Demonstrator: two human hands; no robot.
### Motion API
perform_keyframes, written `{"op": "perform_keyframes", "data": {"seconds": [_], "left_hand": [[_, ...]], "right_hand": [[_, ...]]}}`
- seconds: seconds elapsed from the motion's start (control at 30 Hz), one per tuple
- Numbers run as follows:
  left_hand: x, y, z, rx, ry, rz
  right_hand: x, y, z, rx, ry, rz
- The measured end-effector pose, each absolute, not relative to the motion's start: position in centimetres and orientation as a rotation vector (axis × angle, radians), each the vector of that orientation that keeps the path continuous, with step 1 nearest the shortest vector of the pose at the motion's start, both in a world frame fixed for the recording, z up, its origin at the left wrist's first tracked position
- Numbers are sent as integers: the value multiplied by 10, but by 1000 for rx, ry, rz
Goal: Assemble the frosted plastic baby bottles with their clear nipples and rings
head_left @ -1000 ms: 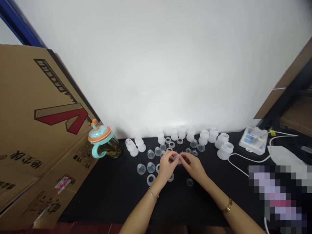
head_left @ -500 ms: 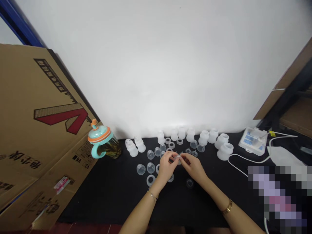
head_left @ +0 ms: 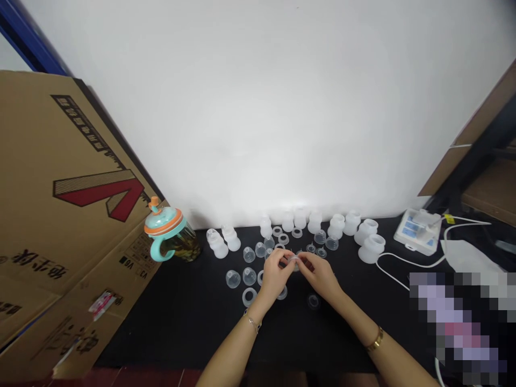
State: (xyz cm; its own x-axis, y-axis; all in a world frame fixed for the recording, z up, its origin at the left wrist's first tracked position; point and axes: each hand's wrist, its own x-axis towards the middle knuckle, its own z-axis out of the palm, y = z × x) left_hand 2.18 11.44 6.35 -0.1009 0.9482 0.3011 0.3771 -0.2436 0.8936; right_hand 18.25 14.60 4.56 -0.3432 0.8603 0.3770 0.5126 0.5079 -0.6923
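Observation:
Over the middle of the black table, my left hand (head_left: 277, 273) and my right hand (head_left: 320, 275) meet at the fingertips, both closed on one small translucent piece (head_left: 294, 259). Fingers cover much of it, so its exact shape is hard to tell. Around my hands lie clear domed caps (head_left: 249, 276), translucent rings (head_left: 249, 297) and small clear nipple-like parts (head_left: 321, 252). One clear round part (head_left: 313, 301) lies below my right hand. Behind stand several frosted, open-necked bottles (head_left: 336, 226). Two bottles with clear caps (head_left: 218, 244) stand at the left.
A teal-lidded jug (head_left: 173, 234) stands on the table (head_left: 181, 317) beside a large cardboard box (head_left: 80, 215). At the right are a white plastic case (head_left: 418, 232), a white cable (head_left: 423, 265), white paper (head_left: 470, 260) and a pixelated area. A white wall rises behind.

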Motion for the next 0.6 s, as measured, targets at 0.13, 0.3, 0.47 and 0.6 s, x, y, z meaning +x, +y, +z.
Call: {"op": "perform_keyframes", "data": {"seconds": [0.13,0.3,0.47,0.6], "left_hand": [[22,114,64,1631,1449,1345],[22,114,64,1626,1453,1356],[21,115,62,1642,1449,1352],[20,115,62,1657,1452,1350]], "right_hand": [[183,146,45,-1115,-2001,596],[183,147,43,-1112,-2012,600],[182,147,43,-1115,-2003,604],[182,146,44,-1103,-2001,594]]}}
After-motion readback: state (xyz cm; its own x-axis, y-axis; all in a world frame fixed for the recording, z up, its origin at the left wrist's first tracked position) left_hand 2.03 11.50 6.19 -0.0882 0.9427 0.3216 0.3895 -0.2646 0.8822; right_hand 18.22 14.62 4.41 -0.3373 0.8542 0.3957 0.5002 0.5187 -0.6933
